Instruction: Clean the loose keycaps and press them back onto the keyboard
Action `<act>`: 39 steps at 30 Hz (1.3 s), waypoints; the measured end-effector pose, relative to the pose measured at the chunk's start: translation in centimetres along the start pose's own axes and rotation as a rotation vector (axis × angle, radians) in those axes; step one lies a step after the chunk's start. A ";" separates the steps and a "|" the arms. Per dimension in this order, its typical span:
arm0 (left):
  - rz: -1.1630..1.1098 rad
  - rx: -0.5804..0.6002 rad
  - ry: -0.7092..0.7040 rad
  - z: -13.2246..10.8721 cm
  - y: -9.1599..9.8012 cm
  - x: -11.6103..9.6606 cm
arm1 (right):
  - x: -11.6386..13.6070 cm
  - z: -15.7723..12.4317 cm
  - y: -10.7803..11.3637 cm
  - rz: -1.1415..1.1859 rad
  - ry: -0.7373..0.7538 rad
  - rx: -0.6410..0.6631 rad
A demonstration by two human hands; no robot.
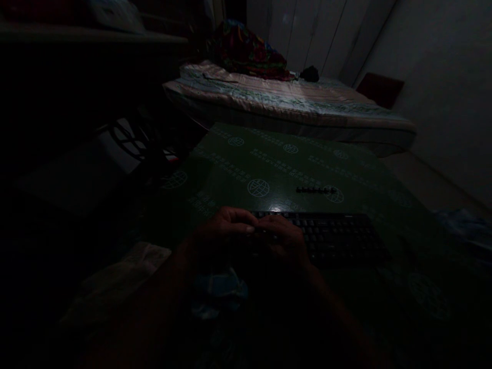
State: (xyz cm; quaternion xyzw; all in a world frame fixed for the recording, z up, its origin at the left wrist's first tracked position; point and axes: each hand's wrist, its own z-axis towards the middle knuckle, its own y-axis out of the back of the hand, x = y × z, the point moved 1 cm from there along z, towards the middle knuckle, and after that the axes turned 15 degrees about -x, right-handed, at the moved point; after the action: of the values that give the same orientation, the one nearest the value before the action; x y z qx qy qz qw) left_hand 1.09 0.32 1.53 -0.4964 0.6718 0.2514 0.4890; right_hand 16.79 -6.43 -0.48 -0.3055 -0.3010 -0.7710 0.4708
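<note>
The room is very dark. A black keyboard (338, 236) lies on a green printed sheet (269, 169) covering a table. My left hand (226, 225) and my right hand (284, 241) meet over the keyboard's left end. The fingers of both hands are curled and pinched together, touching each other. Whatever they pinch is too small and dark to name. A short black strip of keys (315, 190) lies on the green sheet just beyond the keyboard.
A pale crumpled cloth (221, 292) lies below my hands near the front edge. A bed (292, 102) with a colourful bundle (249, 51) stands behind the table. Dark furniture fills the left side. A wall rises at the right.
</note>
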 end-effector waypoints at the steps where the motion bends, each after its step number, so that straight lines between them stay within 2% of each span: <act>1: 0.005 0.004 -0.002 0.0 0.0 0.1 | 0.0 0.0 0.0 -0.001 -0.003 0.006; 7: 0.003 0.008 -0.035 0.3 0.1 0.2 | -0.7 0.7 1.3 -0.068 -0.027 0.019; 14: -0.006 0.021 -0.045 0.3 0.0 0.1 | -3.5 2.8 5.7 -0.369 -0.167 -0.003; 18: -0.006 0.011 -0.028 0.3 0.0 0.3 | -5.1 3.3 7.4 -0.466 -0.237 0.044; 24: 0.015 0.017 -0.033 0.3 0.0 0.3 | -5.5 3.4 7.5 -0.509 -0.369 0.177; 32: 0.034 0.017 -0.013 0.4 0.0 0.5 | -5.5 4.1 7.4 -0.510 -0.544 0.210; 39: 0.039 0.023 -0.025 0.2 0.0 0.3 | -4.7 4.8 7.1 -0.556 -0.564 0.242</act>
State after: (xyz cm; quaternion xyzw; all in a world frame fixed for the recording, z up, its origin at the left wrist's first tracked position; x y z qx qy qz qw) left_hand 1.19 0.35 1.14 -0.4745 0.6780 0.2591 0.4981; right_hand 25.93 -2.97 0.25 -0.3543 -0.5778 -0.7139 0.1760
